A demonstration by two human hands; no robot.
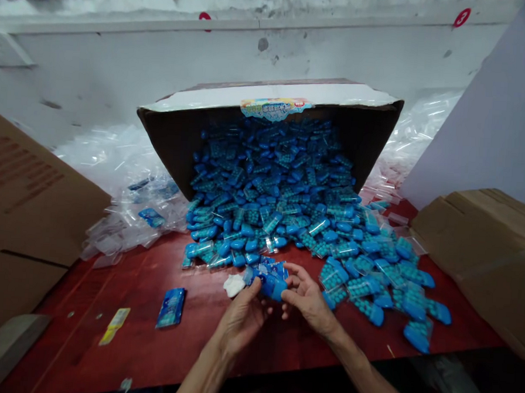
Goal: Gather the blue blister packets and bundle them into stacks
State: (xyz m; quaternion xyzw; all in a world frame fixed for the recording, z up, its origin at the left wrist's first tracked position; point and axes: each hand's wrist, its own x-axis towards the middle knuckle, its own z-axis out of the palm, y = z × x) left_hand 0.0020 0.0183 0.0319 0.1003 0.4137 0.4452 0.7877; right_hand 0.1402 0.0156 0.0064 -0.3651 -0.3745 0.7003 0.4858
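Between my two hands, over the red table (pixel 219 347), is a small blue-capped container (pixel 274 287). My left hand (pixel 244 314) grips its left side with the thumb on top. The fingertips of my right hand (pixel 308 300) pinch its right end. Blue printed wrapping (pixel 277 269) shows just behind it; I cannot tell whether it is on this container or a separate piece. A crumpled white scrap (pixel 234 285) lies at the left thumb. Farther left a wrapped blue pack (pixel 171 308) rests flat on the table.
A cardboard box (pixel 383 129) on its side spills many blue-capped containers of turquoise beads (pixel 265 214) forward and right. Clear plastic sleeves (pixel 117 183) pile at left. Cardboard boxes stand at left (pixel 28 208) and right (pixel 483 255). A yellow-and-white strip (pixel 115 326) lies front left.
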